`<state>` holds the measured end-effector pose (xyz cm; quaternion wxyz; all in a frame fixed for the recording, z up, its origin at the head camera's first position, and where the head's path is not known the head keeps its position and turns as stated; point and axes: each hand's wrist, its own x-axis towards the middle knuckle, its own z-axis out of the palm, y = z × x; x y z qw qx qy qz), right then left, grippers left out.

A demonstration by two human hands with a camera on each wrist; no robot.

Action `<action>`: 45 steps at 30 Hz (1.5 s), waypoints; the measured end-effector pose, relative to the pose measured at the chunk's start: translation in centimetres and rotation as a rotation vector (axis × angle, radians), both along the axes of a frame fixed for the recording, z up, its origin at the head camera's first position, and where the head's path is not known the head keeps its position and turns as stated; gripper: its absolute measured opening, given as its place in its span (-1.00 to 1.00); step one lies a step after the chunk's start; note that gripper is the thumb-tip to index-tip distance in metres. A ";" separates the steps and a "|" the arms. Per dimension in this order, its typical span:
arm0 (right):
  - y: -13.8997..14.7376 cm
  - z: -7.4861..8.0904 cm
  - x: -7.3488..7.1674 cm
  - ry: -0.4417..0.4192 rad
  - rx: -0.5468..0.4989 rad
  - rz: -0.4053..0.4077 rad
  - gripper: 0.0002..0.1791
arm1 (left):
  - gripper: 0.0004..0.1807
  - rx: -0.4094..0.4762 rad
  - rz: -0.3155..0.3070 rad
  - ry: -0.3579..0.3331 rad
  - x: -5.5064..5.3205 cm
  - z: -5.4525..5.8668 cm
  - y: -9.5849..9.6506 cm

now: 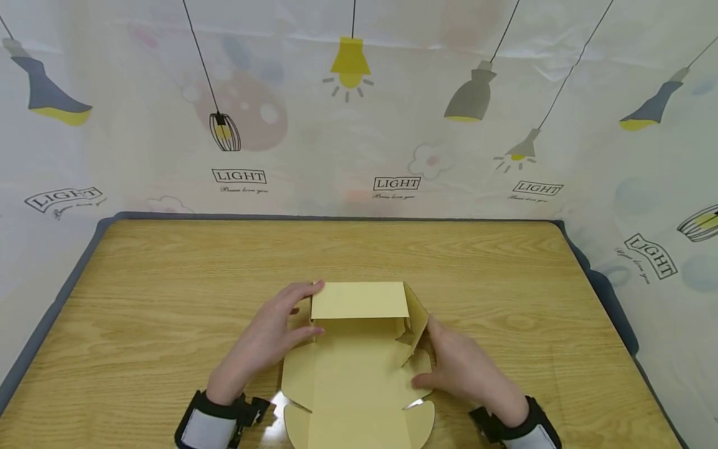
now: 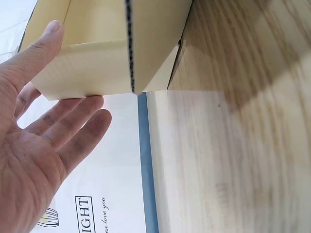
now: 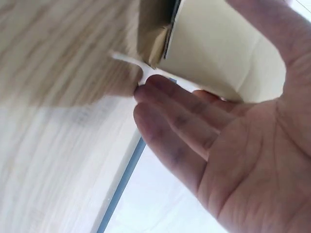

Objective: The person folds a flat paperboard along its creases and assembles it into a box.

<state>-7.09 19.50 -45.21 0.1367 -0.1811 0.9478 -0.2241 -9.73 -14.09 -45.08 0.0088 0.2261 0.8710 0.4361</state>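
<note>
A partly folded tan cardboard box [image 1: 359,368] lies between my hands, its back wall raised and folded over. My left hand [image 1: 275,324] holds the left end of that raised wall, thumb on the near side and index finger at the top back corner. In the left wrist view, the thumb lies over the panel and the other fingers are at its outer face. My right hand [image 1: 462,365] touches the tilted right side flap [image 1: 416,318] with fairly straight fingers. Its thumb lies over the lower right flap [image 1: 417,368].
The box stands on a wood-grain table [image 1: 185,274] with a grey-blue edge. Rounded front flaps [image 1: 421,424] spread toward me. A white curtain printed with lamps [image 1: 314,156] hangs behind and along both sides. A strapped band circles each wrist.
</note>
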 end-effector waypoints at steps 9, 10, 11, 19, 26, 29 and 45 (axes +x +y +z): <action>1.5 0.5 -1.0 -0.072 -0.329 0.082 0.00 | -0.13 -0.004 -0.009 -0.024 -0.1 0.1 0.0; 1.5 0.6 -1.1 -0.064 -0.348 0.086 0.00 | -0.13 -0.005 -0.008 -0.027 -0.1 0.1 0.0; 1.4 0.6 -1.2 -0.048 -0.358 0.091 -0.01 | -0.13 -0.005 -0.008 -0.025 -0.1 0.1 0.0; -0.3 1.1 -1.8 -0.029 -0.306 0.072 0.01 | -0.15 0.012 -0.025 -0.017 -0.1 -0.1 0.3; -2.5 2.4 -2.5 -0.061 -0.254 -0.013 -0.10 | -0.14 0.012 -0.011 -0.016 0.1 -0.1 0.2; -3.5 2.9 -2.6 -0.069 -0.231 -0.090 -0.12 | -0.14 0.008 -0.015 -0.008 0.0 0.0 0.2; -4.8 2.0 -2.6 0.092 -0.181 -0.183 -0.22 | -0.12 -0.011 -0.008 -0.025 0.0 0.0 0.1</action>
